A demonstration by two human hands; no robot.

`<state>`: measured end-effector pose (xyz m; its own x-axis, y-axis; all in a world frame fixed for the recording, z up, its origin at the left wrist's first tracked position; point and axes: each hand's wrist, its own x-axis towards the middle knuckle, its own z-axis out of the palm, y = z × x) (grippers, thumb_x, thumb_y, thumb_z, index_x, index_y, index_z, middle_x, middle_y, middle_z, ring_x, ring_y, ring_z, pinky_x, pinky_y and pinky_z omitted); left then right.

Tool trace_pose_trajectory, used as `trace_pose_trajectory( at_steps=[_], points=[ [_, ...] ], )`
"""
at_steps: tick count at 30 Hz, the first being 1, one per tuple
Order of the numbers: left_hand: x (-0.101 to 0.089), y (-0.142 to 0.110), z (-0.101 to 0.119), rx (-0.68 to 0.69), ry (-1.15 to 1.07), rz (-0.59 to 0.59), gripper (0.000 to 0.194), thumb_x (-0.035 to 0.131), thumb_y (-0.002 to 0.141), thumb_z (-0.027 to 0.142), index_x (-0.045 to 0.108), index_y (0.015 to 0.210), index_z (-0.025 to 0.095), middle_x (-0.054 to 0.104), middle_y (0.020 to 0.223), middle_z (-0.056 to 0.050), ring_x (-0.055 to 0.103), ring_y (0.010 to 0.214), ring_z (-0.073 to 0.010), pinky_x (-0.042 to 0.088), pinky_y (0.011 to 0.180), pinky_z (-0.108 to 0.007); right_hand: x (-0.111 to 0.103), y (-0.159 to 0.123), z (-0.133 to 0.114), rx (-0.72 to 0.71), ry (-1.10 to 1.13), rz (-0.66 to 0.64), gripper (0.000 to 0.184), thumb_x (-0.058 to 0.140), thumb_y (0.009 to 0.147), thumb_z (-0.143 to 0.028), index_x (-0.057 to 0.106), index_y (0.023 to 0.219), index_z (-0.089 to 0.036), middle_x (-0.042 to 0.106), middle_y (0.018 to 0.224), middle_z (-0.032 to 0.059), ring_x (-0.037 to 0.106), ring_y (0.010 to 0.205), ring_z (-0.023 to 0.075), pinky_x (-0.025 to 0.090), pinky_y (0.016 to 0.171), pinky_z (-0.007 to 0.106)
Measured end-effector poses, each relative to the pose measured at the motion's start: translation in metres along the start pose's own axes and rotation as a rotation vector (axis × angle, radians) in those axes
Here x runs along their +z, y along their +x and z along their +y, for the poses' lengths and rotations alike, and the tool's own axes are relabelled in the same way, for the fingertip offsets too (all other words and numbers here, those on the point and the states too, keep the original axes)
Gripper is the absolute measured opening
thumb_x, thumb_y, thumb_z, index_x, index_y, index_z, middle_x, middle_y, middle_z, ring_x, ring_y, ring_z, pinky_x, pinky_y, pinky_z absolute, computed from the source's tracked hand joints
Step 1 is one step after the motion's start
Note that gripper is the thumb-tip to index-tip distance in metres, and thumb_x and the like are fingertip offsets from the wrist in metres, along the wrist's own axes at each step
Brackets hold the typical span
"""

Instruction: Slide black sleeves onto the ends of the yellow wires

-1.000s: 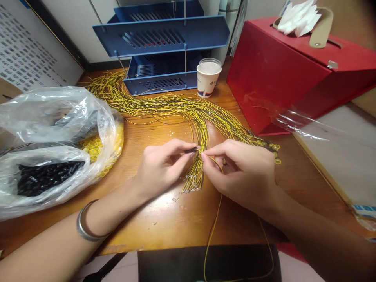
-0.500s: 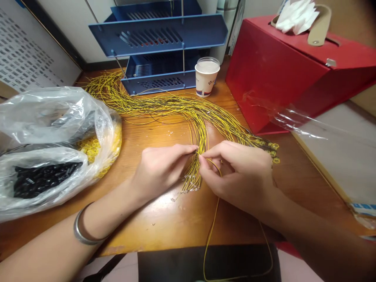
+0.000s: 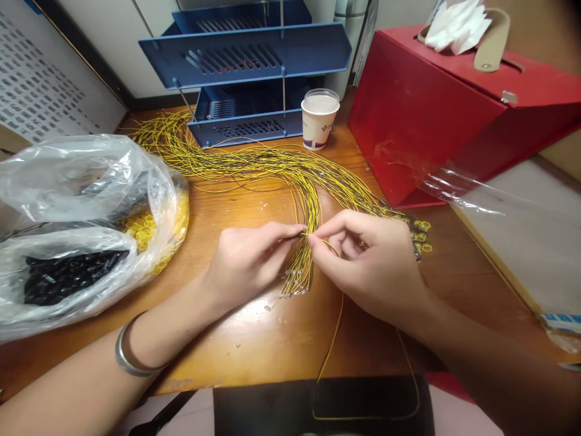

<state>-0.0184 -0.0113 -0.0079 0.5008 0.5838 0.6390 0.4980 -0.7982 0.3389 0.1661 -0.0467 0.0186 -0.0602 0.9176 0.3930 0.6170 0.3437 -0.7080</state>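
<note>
Wire point(image 3: 365, 419): located at the table's near edge, one end between the two hands, the rest hanging in a loop at 5 o'clock, over the edge. Clock directions are taken from the meeting point of the fingertips.

Right hand point(image 3: 372, 260), at 4 o'clock: thumb and index finger closed, gripping the wire near its end. The end points to 9 o'clock.

Left hand point(image 3: 249, 254), at 8 o'clock: thumb and index finger pinched on a dark piece point(image 3: 294, 238), mostly hidden. Whether the wire enters the piece cannot be determined. A bracelet point(image 3: 129, 348) encircles the left wrist.

Bundle point(image 3: 254, 160): yellow and dark strands lie on the table point(image 3: 218, 345) from 10 o'clock, then split. One branch passes behind the fingertips, its metal-tipped ends at 6 to 7 o'clock. The other ends in yellow rings at 3 o'clock, beyond the right hand.

Surrounding items:
- Bag point(image 3: 45, 175), 9 o'clock: clear, containing black sleeves point(image 3: 77, 272) and yellow rings.
- Rack point(image 3: 318, 51), 11 o'clock: blue, tiered.
- Cup point(image 3: 318, 127), 12 o'clock: upright, beside the rack.
- Box point(image 3: 408, 109), 2 o'clock: red, with tissue point(image 3: 458, 27) projecting from its top.
</note>
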Motion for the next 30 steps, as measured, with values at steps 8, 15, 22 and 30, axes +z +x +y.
trace_pose_trajectory(
  at_steps=[8,15,22,30],
  points=[
    [0.0005,0.0014,0.0013,-0.021,-0.079,-0.011,0.016,0.066,0.084,0.011,0.068,0.099,0.015,0.078,0.086,-0.002,0.07,0.06,-0.0059,0.053,0.058,-0.011,-0.0024,0.0025,0.0011,0.129,0.134,-0.069,0.009,0.062,0.071,-0.012,0.063,0.063,-0.016,0.043,0.046,-0.0075,0.036,0.042,0.005,0.026,0.042,0.021],
    [0.0004,0.0025,0.004,-0.019,-0.102,-0.009,0.015,0.066,0.082,0.008,0.069,0.095,0.014,0.078,0.083,-0.002,0.069,0.056,-0.0068,0.052,0.054,-0.012,-0.0015,0.0036,0.0014,0.136,0.132,-0.091,0.009,0.062,0.071,-0.01,0.065,0.064,-0.016,0.043,0.045,-0.0077,0.035,0.042,0.0048,0.026,0.042,0.02],
    [0.0022,0.004,0.0057,-0.167,-0.208,-0.042,0.013,0.068,0.084,0.02,0.07,0.095,0.013,0.076,0.074,-0.003,0.067,0.052,-0.0081,0.052,0.05,-0.014,-0.0023,0.0054,0.0047,0.16,0.147,-0.123,0.007,0.064,0.074,-0.014,0.068,0.068,-0.015,0.046,0.047,-0.0069,0.036,0.042,0.0047,0.026,0.042,0.02],
    [0.0009,0.0069,0.0045,-0.284,-0.217,-0.003,0.012,0.07,0.082,0.021,0.071,0.092,0.015,0.078,0.08,-0.003,0.072,0.061,-0.0117,0.057,0.057,-0.016,-0.0047,0.0096,0.0069,0.196,0.235,-0.143,0.011,0.069,0.077,-0.021,0.071,0.086,-0.015,0.053,0.056,-0.0058,0.036,0.043,0.0048,0.028,0.042,0.021]
  ],
)
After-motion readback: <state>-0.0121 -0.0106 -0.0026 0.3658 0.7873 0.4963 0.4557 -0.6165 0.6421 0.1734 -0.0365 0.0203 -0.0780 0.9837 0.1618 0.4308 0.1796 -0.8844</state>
